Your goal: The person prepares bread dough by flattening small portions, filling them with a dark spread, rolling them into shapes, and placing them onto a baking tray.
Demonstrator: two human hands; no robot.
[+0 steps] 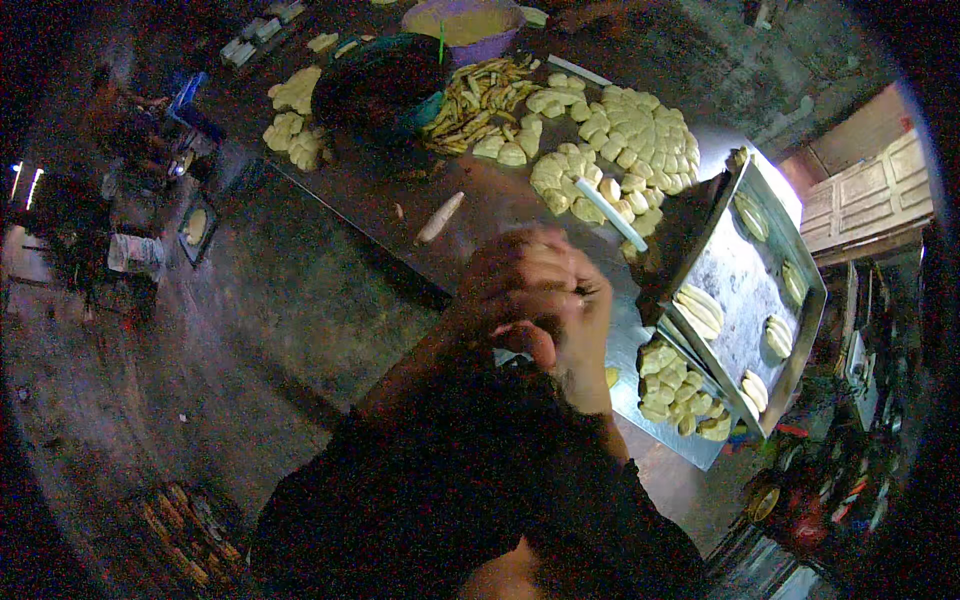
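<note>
Above the near edge of the table [370, 215], my left hand [500, 275] and my right hand [592, 335] are brought together, fingers curled and pressed against each other. Whatever lies between them, if anything, is hidden, and the fingers are partly blurred. Beyond my hands, a pale, slim dough roll [440, 218] rests on the table. To their right, a white flat stick [612, 215] lies across a cluster of dough pieces [565, 175]. A metal baking tray [735, 270] at the right carries several ridged, shaped doughs [700, 312], set apart from each other.
A larger mass of dough portions [640, 135] covers the far right of the table, with more dough [670, 385] under the tray. Yellow-brown strips [485, 100] are heaped beside a dark, rounded container [380, 85]. A purple basin [470, 25] stands at the back; other dough [292, 125] sits far left.
</note>
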